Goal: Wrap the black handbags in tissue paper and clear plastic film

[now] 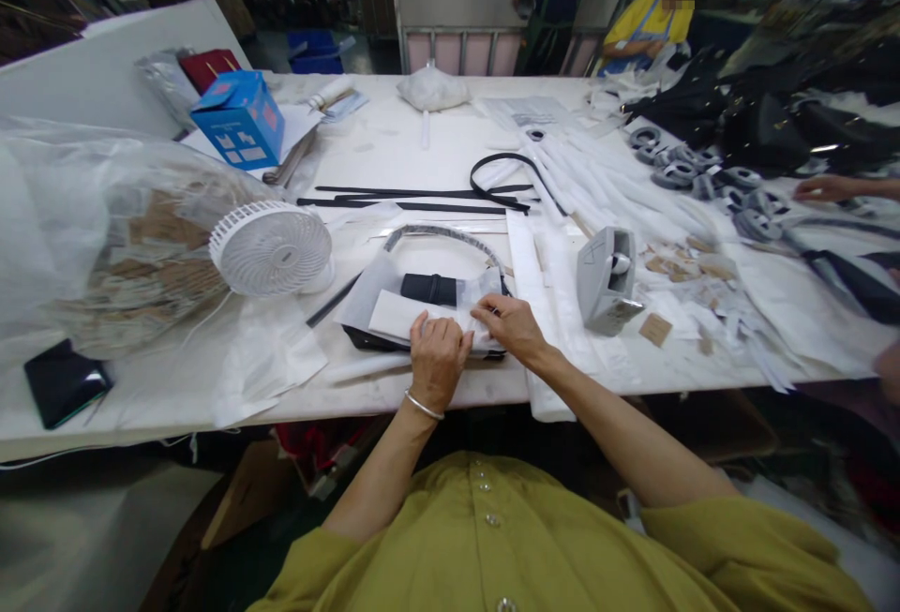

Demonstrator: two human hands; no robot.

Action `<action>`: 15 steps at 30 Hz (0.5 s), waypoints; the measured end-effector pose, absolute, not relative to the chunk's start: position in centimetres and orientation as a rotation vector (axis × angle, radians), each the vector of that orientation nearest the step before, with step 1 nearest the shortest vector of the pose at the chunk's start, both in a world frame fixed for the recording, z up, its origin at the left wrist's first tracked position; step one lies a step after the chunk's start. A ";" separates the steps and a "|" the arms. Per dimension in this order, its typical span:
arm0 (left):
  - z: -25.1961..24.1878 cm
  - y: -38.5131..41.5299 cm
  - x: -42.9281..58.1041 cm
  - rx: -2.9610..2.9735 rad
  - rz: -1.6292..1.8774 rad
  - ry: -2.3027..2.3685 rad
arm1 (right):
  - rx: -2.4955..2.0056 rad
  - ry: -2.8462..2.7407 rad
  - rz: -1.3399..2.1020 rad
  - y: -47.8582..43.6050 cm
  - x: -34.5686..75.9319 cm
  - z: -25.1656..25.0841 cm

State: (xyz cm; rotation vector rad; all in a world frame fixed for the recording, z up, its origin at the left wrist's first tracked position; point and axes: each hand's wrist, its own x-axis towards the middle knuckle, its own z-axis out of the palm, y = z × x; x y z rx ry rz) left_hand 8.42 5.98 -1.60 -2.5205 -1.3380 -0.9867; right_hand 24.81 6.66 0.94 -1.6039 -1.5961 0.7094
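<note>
A black handbag lies flat near the table's front edge, its curved handle wrapped in clear film. White tissue paper and a folded white sheet cover much of it, with a dark folded piece on top. My left hand is closed over the near edge of the white sheet, fingers bent and thumb beside them. At the bag's right end my right hand pinches the thin, translucent white tissue; its fingertips partly hide what they grip.
A white fan stands left, beside a plastic bag of brown tags and a black phone. Right is a grey tape dispenser. Black straps lie behind. Grey tape rolls and a co-worker's hand are farther right.
</note>
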 end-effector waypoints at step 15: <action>-1.1 6.2 8.8 -2.497 -0.894 -1.365 | -1.750 -1.610 0.709 8.4 24.9 -0.5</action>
